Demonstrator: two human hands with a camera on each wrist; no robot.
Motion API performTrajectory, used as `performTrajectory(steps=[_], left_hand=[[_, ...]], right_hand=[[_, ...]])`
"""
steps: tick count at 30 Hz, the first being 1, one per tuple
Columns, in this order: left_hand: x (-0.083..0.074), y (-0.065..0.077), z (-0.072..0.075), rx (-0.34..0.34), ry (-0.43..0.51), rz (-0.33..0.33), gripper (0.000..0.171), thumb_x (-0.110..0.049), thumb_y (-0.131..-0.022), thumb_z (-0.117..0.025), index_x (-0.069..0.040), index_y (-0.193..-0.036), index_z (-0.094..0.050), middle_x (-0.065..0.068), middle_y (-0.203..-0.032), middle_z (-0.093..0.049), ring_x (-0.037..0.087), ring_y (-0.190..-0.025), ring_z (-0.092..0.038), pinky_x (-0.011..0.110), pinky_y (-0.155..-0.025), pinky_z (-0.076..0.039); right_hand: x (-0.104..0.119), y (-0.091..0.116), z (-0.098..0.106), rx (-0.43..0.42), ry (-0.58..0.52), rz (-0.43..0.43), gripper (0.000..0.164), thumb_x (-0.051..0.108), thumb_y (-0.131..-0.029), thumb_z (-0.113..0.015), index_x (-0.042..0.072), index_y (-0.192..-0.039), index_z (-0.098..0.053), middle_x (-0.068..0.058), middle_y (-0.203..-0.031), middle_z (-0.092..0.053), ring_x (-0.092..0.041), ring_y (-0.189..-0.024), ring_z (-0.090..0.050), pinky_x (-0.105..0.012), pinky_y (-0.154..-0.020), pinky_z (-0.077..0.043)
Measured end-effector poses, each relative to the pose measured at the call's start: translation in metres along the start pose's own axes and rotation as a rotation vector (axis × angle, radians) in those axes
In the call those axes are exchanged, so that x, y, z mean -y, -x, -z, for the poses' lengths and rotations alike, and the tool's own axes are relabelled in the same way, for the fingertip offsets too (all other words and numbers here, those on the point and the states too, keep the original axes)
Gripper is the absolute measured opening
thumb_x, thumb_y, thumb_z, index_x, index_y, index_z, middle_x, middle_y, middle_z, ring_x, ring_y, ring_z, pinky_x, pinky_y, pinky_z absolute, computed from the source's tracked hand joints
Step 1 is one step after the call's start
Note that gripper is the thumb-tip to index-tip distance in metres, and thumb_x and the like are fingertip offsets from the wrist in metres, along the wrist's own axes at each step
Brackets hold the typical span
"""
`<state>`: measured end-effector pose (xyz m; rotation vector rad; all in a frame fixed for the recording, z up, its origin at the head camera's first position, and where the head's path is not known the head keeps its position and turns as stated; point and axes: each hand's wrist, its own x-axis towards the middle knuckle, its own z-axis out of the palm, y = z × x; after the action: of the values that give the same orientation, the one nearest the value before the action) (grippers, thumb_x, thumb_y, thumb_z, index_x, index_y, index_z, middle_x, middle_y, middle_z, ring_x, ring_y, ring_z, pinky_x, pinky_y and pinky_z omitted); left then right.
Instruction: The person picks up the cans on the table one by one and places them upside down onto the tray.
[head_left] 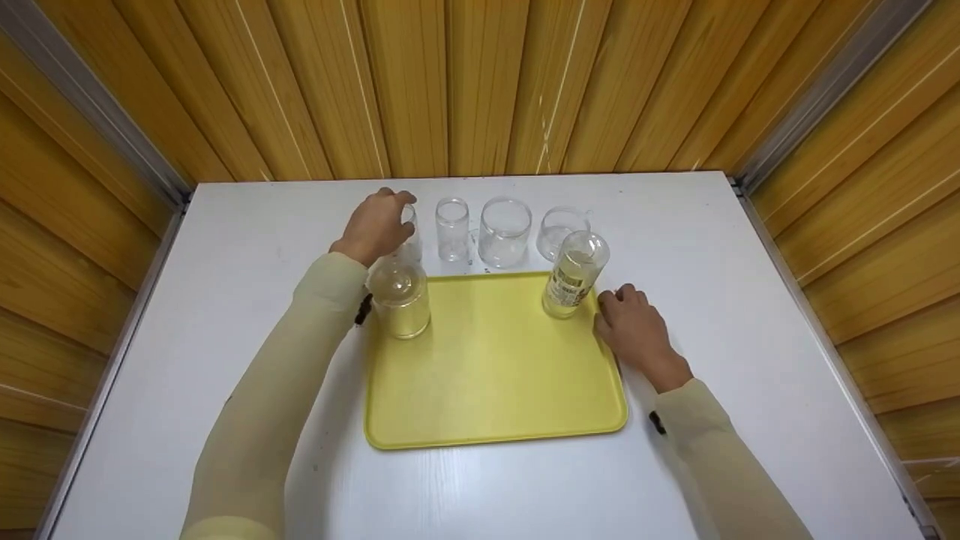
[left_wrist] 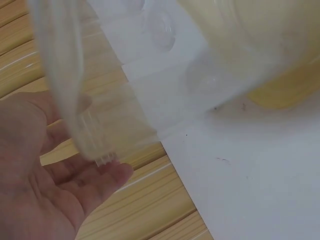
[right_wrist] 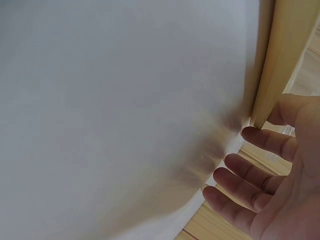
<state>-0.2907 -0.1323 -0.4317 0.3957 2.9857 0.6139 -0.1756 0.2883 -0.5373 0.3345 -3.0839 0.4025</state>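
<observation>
In the head view my left hand (head_left: 379,226) reaches over the back left of the yellow tray (head_left: 495,367), thumb and fingers around the top of a narrow clear drinking glass (head_left: 410,244). The left wrist view shows the thumb partly behind that glass and the fingertips (left_wrist: 122,172) at its rim. My right hand (head_left: 636,330) is at the tray's right edge. Its thumb and index finger pinch the tray's rim (right_wrist: 265,85), the other fingers spread below. On the tray stand a clear round-shouldered glass vessel (head_left: 405,311) at back left and a tall glass with printed markings (head_left: 571,281) at back right.
Behind the tray stand another narrow glass (head_left: 452,232), a wider glass (head_left: 505,236) and a low glass cup (head_left: 555,229), in a row with the held one. The white table (head_left: 750,300) meets wood-patterned panels (head_left: 480,90) at the back and sides.
</observation>
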Motion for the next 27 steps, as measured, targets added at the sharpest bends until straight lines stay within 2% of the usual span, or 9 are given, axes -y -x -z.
performTrajectory(steps=[11, 27], left_hand=[[0.003, 0.003, 0.003, 0.012, 0.006, 0.017, 0.047, -0.008, -0.1, -0.068, 0.0, -0.146, -0.06, 0.028, -0.141, -0.057, 0.042, -0.127, -0.06, 0.051, -0.109, -0.049], [0.008, 0.01, 0.011, -0.02, 0.017, 0.019, 0.047, -0.008, -0.098, -0.07, 0.001, -0.144, -0.062, 0.028, -0.142, -0.057, 0.044, -0.13, -0.059, 0.053, -0.109, -0.048]], right_hand=[[0.001, 0.0, 0.0, 0.0, 0.005, 0.006, 0.033, 0.022, -0.107, -0.052, -0.003, -0.125, -0.063, -0.027, -0.118, -0.055, -0.044, -0.104, -0.055, -0.063, -0.079, -0.052], [0.001, 0.0, 0.001, -0.005, -0.001, 0.009, 0.033, 0.021, -0.106, -0.053, -0.003, -0.124, -0.065, -0.025, -0.115, -0.056, -0.043, -0.1, -0.056, -0.061, -0.076, -0.053]])
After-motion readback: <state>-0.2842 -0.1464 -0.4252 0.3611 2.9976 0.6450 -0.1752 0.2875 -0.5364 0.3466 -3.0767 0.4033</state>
